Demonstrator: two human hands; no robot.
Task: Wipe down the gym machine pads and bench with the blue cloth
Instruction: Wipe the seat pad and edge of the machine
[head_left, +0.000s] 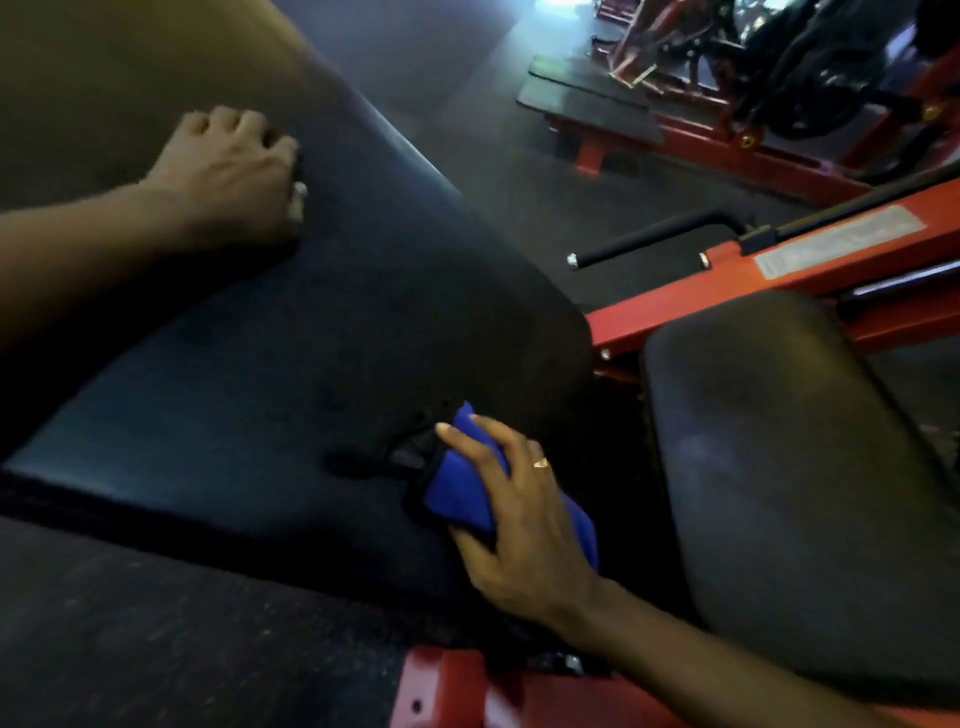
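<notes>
Hands apart, both on the long black padded worktop (291, 364) of the gym machine. Left hand (228, 176): upper left, back of hand up, fingers bent at the knuckles with the tips on the padding; whether anything is held under it cannot be told. Right hand (524, 514): lower centre, fingers curled round the folded blue cloth (462, 488) and gripping it, a thin ring on one finger. Cloth is pressed against the worktop's lower right part, close to its edge, with a dark trim of the cloth showing at its left side.

Just right of the cloth, across a dark gap, sits a second black cushioned pad (779, 467), tilted. Behind both pads runs a red steel frame bar (675, 301) bearing a pale label, with a black foam-covered handle (649, 234) sticking out to the left. Dark speckled rubber floor (156, 623) below the worktop. Further red gym machines (727, 130) in the background, blurred.
</notes>
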